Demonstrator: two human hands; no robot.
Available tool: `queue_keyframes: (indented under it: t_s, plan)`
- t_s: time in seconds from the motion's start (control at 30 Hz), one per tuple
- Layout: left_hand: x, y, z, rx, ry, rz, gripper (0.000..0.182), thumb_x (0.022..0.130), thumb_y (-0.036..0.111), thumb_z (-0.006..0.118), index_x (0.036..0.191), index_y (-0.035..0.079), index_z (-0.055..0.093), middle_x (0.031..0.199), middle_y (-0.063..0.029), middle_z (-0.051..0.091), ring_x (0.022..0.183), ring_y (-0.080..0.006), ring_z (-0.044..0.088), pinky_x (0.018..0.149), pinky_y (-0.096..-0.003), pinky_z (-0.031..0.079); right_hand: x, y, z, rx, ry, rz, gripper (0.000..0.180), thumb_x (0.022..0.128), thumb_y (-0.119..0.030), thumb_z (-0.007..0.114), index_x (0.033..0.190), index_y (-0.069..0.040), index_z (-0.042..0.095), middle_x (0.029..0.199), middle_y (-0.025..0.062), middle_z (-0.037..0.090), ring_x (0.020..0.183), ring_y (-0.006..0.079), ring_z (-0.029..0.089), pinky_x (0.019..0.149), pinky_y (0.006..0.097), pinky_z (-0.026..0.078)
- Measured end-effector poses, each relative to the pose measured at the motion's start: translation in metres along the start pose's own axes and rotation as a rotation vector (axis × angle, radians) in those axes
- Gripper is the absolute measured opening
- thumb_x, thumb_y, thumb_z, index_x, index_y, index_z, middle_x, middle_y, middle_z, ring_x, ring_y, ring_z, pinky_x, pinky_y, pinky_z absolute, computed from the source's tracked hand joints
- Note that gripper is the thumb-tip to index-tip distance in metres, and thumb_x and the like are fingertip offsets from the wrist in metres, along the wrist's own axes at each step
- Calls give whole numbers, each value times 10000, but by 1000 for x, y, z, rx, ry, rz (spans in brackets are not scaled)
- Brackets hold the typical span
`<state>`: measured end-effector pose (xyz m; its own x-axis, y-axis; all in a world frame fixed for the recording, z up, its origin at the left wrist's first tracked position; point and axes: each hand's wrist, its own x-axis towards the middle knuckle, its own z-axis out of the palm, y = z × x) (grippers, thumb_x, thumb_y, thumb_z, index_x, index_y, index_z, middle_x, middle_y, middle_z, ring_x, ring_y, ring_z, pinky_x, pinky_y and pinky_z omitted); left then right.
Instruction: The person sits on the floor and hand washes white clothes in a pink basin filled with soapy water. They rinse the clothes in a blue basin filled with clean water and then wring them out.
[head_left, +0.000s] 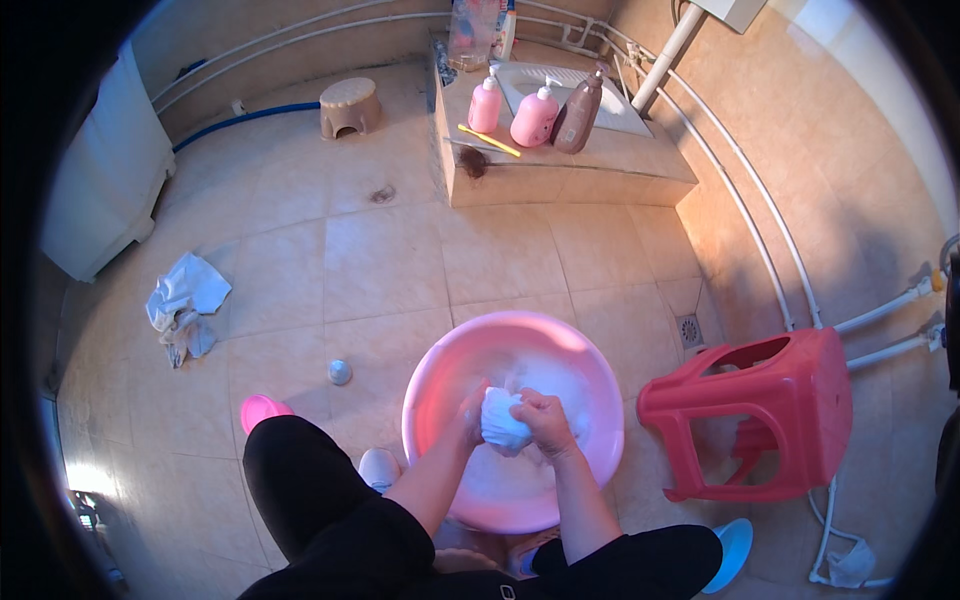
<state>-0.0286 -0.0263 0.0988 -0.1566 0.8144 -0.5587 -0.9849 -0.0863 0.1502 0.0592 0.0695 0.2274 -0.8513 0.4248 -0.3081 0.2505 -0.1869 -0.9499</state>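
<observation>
A pink plastic basin (420, 390) with cloudy, sudsy water stands on the tiled floor between my legs. Over its middle I hold a bunched wet white cloth (504, 421) in both hands. My left hand (474, 412) grips the cloth from the left side. From the right, my right hand (544, 421) has its fingers and thumb closed on the other edge. White suds lie along the right part of the water. Whether anything rests under the water cannot be seen.
A red plastic stool (814, 420) lies on its side at the right, near a floor drain (689, 331). Crumpled cloths (187, 292) lie at the left. Pump bottles (534, 118) and a yellow toothbrush (489, 140) sit on the raised tiled step (570, 184). A small beige stool (350, 105) stands farther back.
</observation>
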Motion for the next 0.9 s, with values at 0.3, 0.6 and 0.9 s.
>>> queue_keyframes:
  t_s: [0.3, 0.6, 0.9]
  plan:
    - [-49, 19, 72, -310, -274, 210, 373, 877, 383, 349, 1045, 84, 495, 990, -102, 552, 911, -249, 546, 796, -410, 460, -7, -64, 9, -249, -1, -399, 89, 656, -85, 561, 676, -6, 523, 1067, 128, 455, 936, 203, 484, 772, 298, 389]
    - [-58, 8, 87, -284, -322, 99, 387, 863, 410, 374, 1011, 78, 508, 945, -75, 565, 862, -216, 563, 759, -360, 474, -30, -72, 12, -1306, -285, -900, 520, 545, -396, 724, 1000, -247, 520, 1232, 112, 396, 1110, 344, 388, 873, 564, 302]
    - [-45, -2, 84, -113, -195, 98, 358, 864, 387, 371, 994, 85, 515, 926, -71, 569, 841, -220, 563, 747, -359, 469, -21, -28, 14, -988, 246, -1076, 388, 563, -258, 700, 898, -149, 538, 1043, 120, 457, 991, 345, 447, 823, 472, 387]
